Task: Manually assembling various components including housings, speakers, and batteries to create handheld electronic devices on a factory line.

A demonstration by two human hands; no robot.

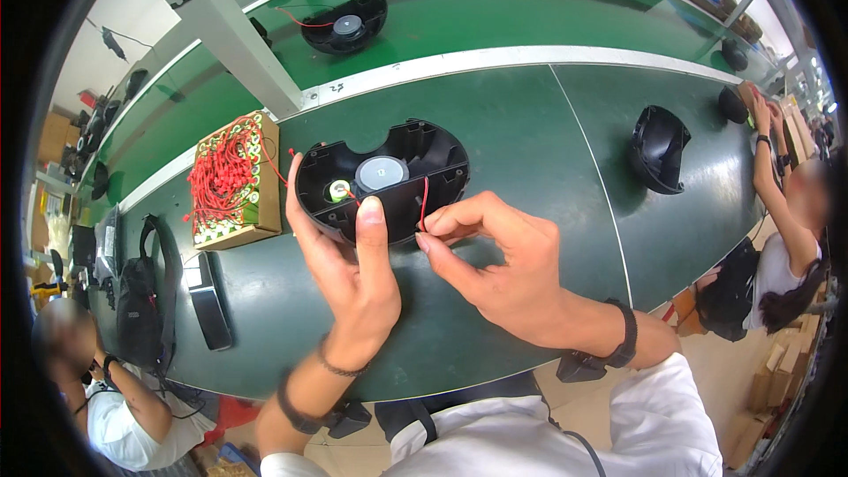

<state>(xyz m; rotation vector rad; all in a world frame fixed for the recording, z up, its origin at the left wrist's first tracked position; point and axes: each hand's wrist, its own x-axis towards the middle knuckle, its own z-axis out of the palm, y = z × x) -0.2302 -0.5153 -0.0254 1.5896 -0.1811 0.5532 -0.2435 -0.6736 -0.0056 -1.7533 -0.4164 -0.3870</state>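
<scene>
A black plastic housing half (444,155) is tilted toward me above the green bench, gripped at its left and near side by my left hand (358,278). My left thumb presses on its near edge. Inside sit a round grey speaker (382,174) and a green-and-white cylindrical battery (339,190). My right hand (508,269) is closed, thumb and forefinger pinching a thin red wire (426,193) at the housing's near edge. Another bit of red wire shows near the battery. The housing's underside is hidden.
Left of my hands stands a cardboard box (272,159) of batteries with red wires. A dark phone-like device (208,309) and a black bag (146,300) lie nearer. Another housing half (661,150) is at right; one with a speaker (346,25) lies beyond the white rail. People sit at both sides.
</scene>
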